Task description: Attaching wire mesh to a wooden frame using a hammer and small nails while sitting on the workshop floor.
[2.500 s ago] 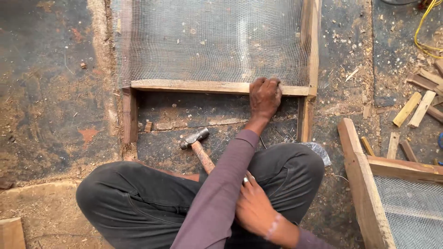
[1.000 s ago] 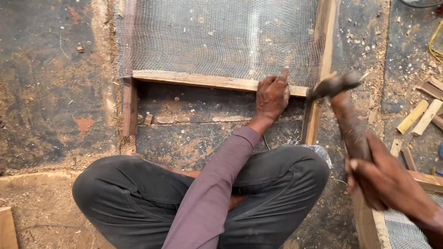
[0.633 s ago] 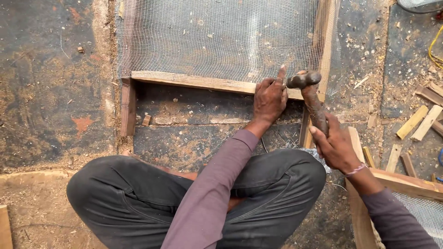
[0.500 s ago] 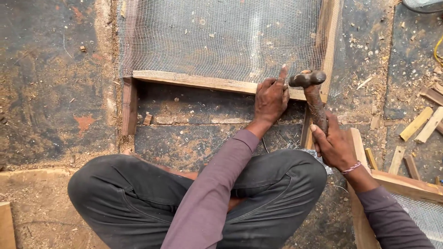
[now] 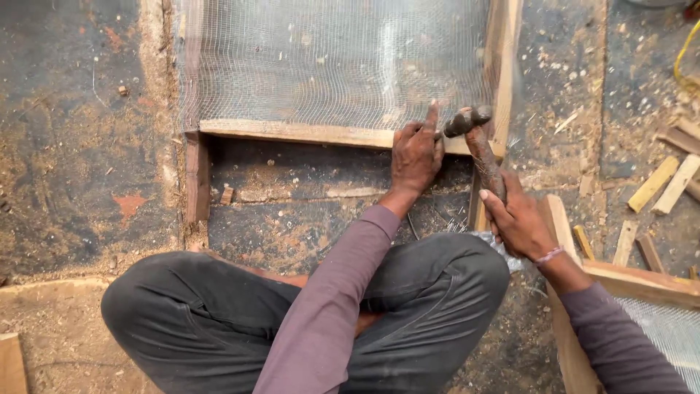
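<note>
Gripping the worn wooden-handled hammer [image 5: 481, 149] low on its handle, right hand [image 5: 519, 219] keeps the head up at 11 o'clock, right beside the left hand [image 5: 415, 155] pressing fingertips on the pale wooden mesh-covered frame [image 5: 306, 133].

A dark, stained floor [image 5: 87, 146] is carrying everything, dusted with sawdust and wood chips. A wooden frame [image 5: 292, 133] covered with wire mesh [image 5: 328, 66] is lying flat on it at the far side. Short wood offcuts [image 5: 652, 184] are lying scattered at the right. A second mesh-covered frame [image 5: 642, 281] is lying at the near right. A yellow cord [image 5: 682, 62] is curling at the far right edge.
</note>
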